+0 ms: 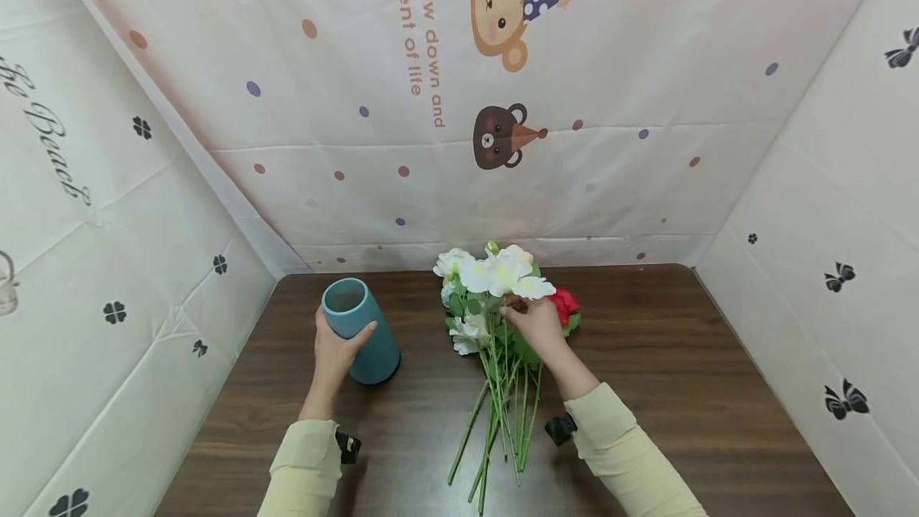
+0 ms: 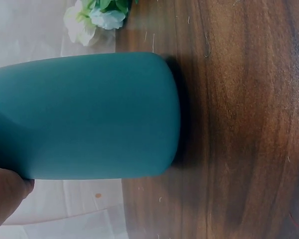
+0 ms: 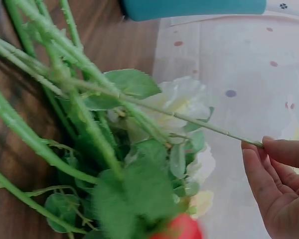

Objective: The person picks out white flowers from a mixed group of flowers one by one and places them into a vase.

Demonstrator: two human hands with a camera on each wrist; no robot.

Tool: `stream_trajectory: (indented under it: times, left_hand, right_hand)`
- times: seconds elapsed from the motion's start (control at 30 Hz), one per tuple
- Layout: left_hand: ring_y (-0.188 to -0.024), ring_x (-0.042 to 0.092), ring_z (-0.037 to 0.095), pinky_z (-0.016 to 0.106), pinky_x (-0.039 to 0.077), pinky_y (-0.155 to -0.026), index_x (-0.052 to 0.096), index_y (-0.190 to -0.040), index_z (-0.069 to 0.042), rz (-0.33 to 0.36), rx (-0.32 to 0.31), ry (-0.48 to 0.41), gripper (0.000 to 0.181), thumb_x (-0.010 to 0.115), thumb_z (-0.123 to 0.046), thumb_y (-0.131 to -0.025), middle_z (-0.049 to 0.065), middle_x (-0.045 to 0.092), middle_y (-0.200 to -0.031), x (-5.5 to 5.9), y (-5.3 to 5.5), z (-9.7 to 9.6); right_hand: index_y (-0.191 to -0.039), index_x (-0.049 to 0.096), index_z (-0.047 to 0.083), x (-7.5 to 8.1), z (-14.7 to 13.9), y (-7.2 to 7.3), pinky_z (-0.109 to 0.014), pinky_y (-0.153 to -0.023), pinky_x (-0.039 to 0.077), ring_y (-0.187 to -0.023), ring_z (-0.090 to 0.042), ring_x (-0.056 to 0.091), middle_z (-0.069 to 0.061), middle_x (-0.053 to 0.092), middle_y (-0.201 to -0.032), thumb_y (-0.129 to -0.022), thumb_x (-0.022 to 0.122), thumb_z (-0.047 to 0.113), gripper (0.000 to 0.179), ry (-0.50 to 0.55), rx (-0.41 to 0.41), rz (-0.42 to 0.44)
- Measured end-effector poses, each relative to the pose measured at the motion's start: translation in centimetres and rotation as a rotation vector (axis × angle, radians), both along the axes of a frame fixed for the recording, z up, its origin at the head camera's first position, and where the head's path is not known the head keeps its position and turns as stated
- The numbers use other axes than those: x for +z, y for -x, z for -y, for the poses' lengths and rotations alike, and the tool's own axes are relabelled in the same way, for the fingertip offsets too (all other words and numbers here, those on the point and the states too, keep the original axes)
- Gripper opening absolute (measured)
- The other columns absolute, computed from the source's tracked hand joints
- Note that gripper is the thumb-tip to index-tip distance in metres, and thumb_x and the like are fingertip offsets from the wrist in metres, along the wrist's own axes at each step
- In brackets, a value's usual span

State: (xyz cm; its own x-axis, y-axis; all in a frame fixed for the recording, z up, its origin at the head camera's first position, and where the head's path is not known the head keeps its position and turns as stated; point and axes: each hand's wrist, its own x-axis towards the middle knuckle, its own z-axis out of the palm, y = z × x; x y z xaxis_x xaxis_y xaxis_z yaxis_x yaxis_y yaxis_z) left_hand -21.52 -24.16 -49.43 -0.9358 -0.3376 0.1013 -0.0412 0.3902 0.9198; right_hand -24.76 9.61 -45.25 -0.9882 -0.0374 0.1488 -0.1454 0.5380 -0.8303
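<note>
My left hand (image 1: 334, 351) grips the upper part of a teal vase (image 1: 376, 349), which stands on the table at the left with its round mouth showing. In the left wrist view the vase (image 2: 99, 114) fills the middle, and the thumb lies against its side. My right hand (image 1: 534, 327) pinches one thin green stem (image 3: 199, 122) between thumb and fingertips, just below a white flower (image 1: 502, 271). Beneath it lies a bunch of artificial flowers with long green stems (image 1: 495, 413). A red flower (image 1: 565, 305) sits at the bunch's right side.
The brown wooden table (image 1: 646, 389) runs back to a printed cloth wall (image 1: 603, 206). More cloth rises on the left and right sides. Black wrist cameras (image 1: 348, 447) are strapped at both sleeves. Green leaves and other white blooms (image 1: 468, 333) crowd the bunch.
</note>
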Motion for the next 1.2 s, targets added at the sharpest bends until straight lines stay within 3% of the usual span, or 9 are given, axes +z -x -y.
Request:
stream_trajectory:
  times: [0.27, 0.4, 0.57, 0.77, 0.87, 1.1, 1.2]
  left_hand:
    - [-0.143, 0.038, 0.046, 0.069, 0.032, -0.117, 0.01, -0.163, -0.005, -0.006, -0.001, -0.024, 0.106, 0.08, -0.021, -0.085, 0.027, 0.033, -0.159, -0.5, 0.3, 0.3]
    - [-0.142, 0.039, 0.047, 0.069, 0.032, -0.116, 0.011, -0.163, -0.005, -0.014, 0.009, -0.027, 0.106, 0.08, -0.022, -0.085, 0.028, 0.033, -0.159, -0.6, 0.5, 0.2]
    - [-0.143, 0.038, 0.047, 0.068, 0.031, -0.117, 0.012, -0.163, -0.006, -0.019, 0.007, -0.039, 0.106, 0.081, -0.021, -0.084, 0.027, 0.033, -0.159, -0.7, 0.5, 0.2]
    - [-0.142, 0.038, 0.047, 0.069, 0.031, -0.116, 0.014, -0.163, -0.004, -0.044, 0.006, -0.036, 0.105, 0.081, -0.018, -0.083, 0.028, 0.034, -0.159, -0.7, 0.5, 0.3]
    - [-0.142, 0.038, 0.047, 0.068, 0.031, -0.117, 0.013, -0.163, -0.004, -0.041, 0.005, -0.036, 0.105, 0.08, -0.018, -0.084, 0.027, 0.034, -0.159, -0.8, 0.5, 0.3]
    - [-0.144, 0.037, 0.047, 0.069, 0.03, -0.118, 0.011, -0.163, -0.005, -0.029, -0.003, -0.053, 0.106, 0.08, -0.018, -0.084, 0.027, 0.032, -0.16, -0.8, 0.5, 0.2]
    - [-0.145, 0.036, 0.046, 0.068, 0.03, -0.119, 0.01, -0.163, -0.005, -0.02, -0.007, -0.059, 0.106, 0.08, -0.018, -0.085, 0.027, 0.031, -0.161, -0.7, 0.4, 0.3]
  right_hand:
    - [-0.102, 0.074, -0.007, 1.2, 0.3, -0.1, -0.032, -0.074, 0.054, -0.092, -0.037, 0.072, -0.026, 0.075, -0.101, -0.091, 0.073, 0.005, 0.016, 0.025, 0.006, -0.053]
    - [-0.102, 0.073, -0.007, 1.4, 0.4, 0.0, -0.034, -0.076, 0.055, -0.092, -0.037, 0.072, -0.026, 0.075, -0.1, -0.092, 0.073, 0.006, 0.016, 0.022, 0.001, -0.089]
    - [-0.098, 0.074, -0.005, 2.1, 0.5, -0.1, -0.028, -0.064, 0.046, -0.077, -0.032, 0.067, -0.024, 0.074, -0.088, -0.093, 0.072, 0.013, 0.018, -0.043, -0.04, -0.121]
    - [-0.095, 0.075, -0.003, 3.7, 1.1, -0.3, -0.033, -0.071, 0.054, -0.087, -0.035, 0.074, -0.021, 0.077, -0.089, -0.093, 0.073, 0.014, 0.017, -0.025, -0.046, -0.175]
    - [-0.095, 0.075, 0.001, 4.7, 1.4, -0.4, -0.03, -0.073, 0.051, -0.086, -0.033, 0.074, -0.018, 0.077, -0.085, -0.094, 0.072, 0.017, 0.017, -0.009, -0.059, -0.184]
    - [-0.095, 0.07, -0.002, 6.9, 2.6, -0.3, -0.031, -0.085, 0.053, -0.097, -0.036, 0.076, -0.021, 0.076, -0.094, -0.095, 0.071, 0.013, 0.015, 0.191, -0.011, -0.218]
    - [-0.094, 0.068, 0.002, 8.0, 3.3, -0.2, -0.028, -0.082, 0.048, -0.096, -0.031, 0.075, -0.019, 0.078, -0.096, -0.098, 0.068, 0.02, 0.019, 0.155, -0.006, -0.203]
